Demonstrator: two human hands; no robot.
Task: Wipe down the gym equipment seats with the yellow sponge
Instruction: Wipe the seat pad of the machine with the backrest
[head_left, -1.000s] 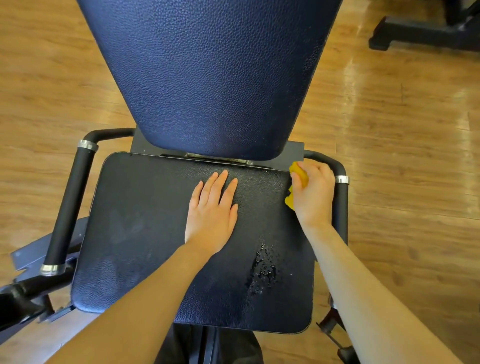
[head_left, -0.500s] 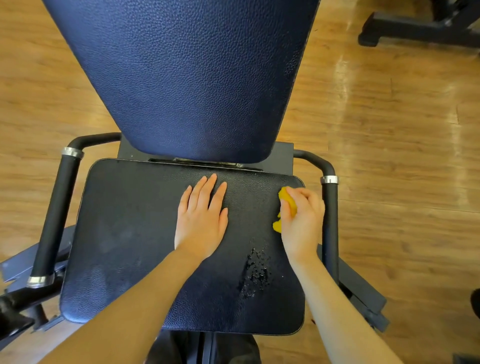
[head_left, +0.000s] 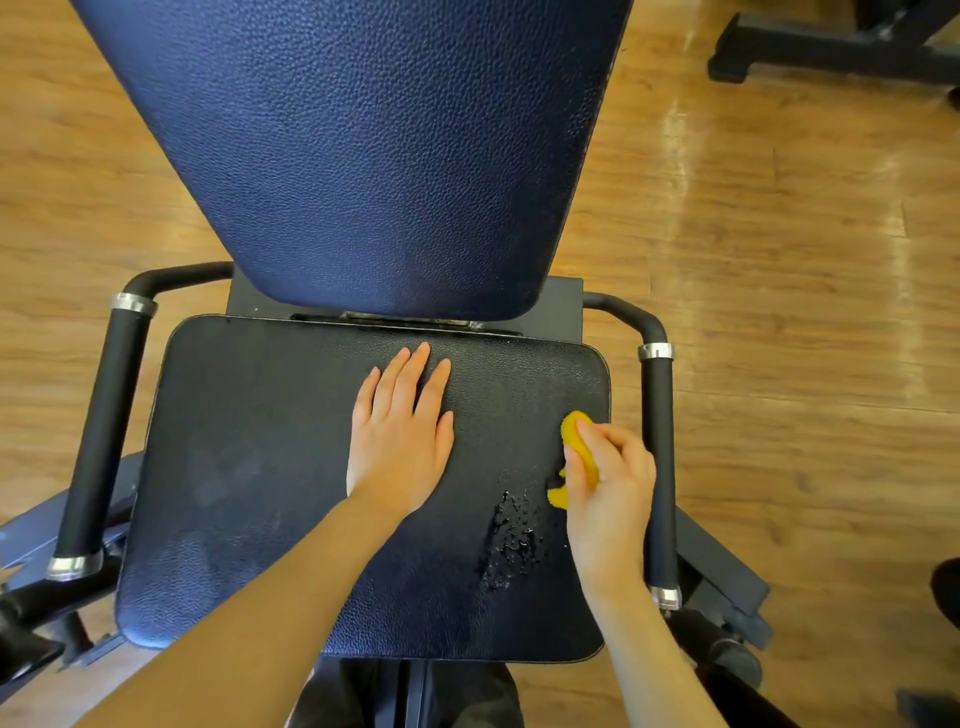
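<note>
My right hand pinches yellow sponge: soft, light, squashes easily, likely wet; grip across middle. Left hand flat, fingers together, bracing on seat.

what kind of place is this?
Most likely a gym. A padded seat with a tall backrest and side handles stands on a wood floor, and another machine's base sits nearby.
</note>
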